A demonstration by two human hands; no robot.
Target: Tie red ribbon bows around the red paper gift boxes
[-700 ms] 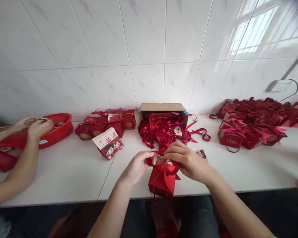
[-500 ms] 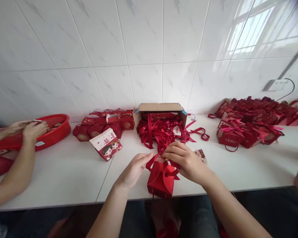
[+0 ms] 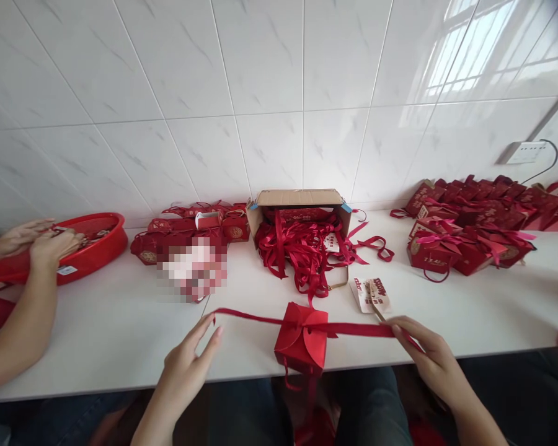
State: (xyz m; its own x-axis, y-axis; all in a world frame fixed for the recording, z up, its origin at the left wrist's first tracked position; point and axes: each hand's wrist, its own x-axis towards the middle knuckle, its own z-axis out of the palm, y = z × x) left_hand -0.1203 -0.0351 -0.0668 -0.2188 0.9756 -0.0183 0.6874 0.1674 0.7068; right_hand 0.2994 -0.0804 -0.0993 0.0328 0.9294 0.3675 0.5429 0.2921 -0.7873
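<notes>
A small red gift box stands near the table's front edge, its rounded flaps folded together on top. A dark red ribbon crosses it and stretches out to both sides. One end reaches the fingertips of my left hand, where the ribbon appears caught at the index finger while the thumb stands apart. My right hand pinches the other length between thumb and fingers. Close to my right fingertips lies a printed card with a thin brownish strip across it.
A cardboard box spills tangled ribbons behind the gift box. Finished-looking red boxes stand at right, more red boxes at left. Another person's hands work over a red basin. A pixelated patch covers something at left.
My hands have moved apart from above the gift box, drawing the ribbon out to left and right. The printed card beside my right hand is now uncovered.
</notes>
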